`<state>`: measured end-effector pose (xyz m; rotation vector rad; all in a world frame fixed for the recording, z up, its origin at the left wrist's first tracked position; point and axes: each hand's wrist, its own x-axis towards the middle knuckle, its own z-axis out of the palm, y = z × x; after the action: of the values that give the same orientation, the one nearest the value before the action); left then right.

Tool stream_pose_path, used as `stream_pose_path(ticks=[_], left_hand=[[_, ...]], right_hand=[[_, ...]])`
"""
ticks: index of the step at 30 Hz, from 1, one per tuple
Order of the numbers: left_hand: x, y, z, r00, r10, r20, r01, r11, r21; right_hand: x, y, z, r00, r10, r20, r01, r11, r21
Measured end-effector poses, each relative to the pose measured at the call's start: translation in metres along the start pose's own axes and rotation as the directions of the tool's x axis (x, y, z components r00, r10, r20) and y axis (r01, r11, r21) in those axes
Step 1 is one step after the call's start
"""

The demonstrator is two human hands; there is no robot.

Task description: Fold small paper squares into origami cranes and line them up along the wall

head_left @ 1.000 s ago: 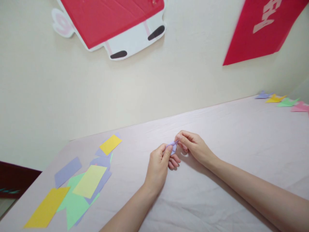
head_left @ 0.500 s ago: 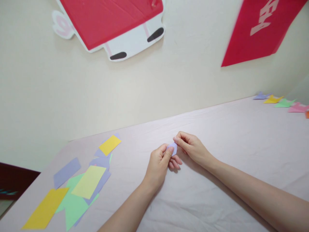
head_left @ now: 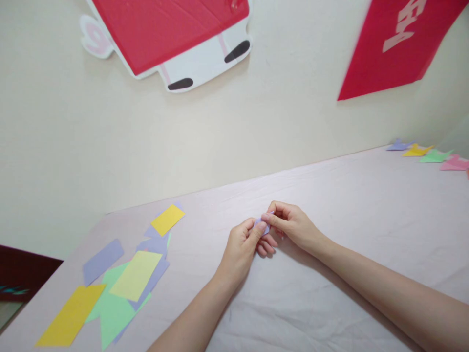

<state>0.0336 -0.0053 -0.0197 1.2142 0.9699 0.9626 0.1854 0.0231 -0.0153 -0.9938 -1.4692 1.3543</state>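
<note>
Pinching tiny folded lavender paper [head_left: 266, 230] in left hand [head_left: 242, 244], kinda nipping right edge with right hand [head_left: 293, 222]. See flat pale-yellow paper rectangle [head_left: 136, 275] off left.

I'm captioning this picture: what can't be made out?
Head view:
Held purple paper: mostly hidden by left hand and right hand.
Orange piece: cut off by the right edge.
Red-and-white wall decoration: cut off by the top edge.
Green paper: partly under pale yellow paper.

Nothing is legible, including pale marks [head_left: 406, 23] on the red sheet [head_left: 395, 66].
</note>
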Motion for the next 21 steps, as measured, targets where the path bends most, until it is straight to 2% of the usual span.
stream_pose_path(ticks=[7, 11, 14, 16, 18, 21], left_hand=[[0.001, 0.003, -0.001, 1.000, -0.025, 0.009, 0.025, 1.000, 0.004], [0.001, 0.009, -0.006, 0.992, -0.054, 0.117, 0.059, 0.997, -0.041], [0.001, 0.013, -0.014, 0.970, -0.089, 0.228, 0.110, 0.991, -0.078], [0.001, 0.016, -0.018, 0.960, -0.102, 0.262, 0.131, 0.987, -0.097], [0.001, 0.017, -0.019, 0.963, -0.107, 0.246, 0.133, 0.987, -0.092], [0.003, 0.016, -0.014, 0.983, -0.119, 0.141, 0.126, 0.991, -0.045]], right_hand=[[0.003, 0.001, -0.001, 0.999, 0.040, -0.013, -0.039, 0.999, 0.033], [0.005, 0.005, -0.003, 0.997, 0.078, -0.025, -0.076, 0.995, 0.066], [0.007, 0.007, -0.004, 0.996, 0.074, -0.045, -0.071, 0.995, 0.067], [0.008, 0.008, -0.005, 0.996, 0.077, -0.054, -0.073, 0.995, 0.062], [0.008, 0.008, -0.004, 0.995, 0.073, -0.064, -0.070, 0.996, 0.055], [0.008, 0.008, -0.003, 0.995, 0.052, -0.083, -0.049, 0.998, 0.043]])
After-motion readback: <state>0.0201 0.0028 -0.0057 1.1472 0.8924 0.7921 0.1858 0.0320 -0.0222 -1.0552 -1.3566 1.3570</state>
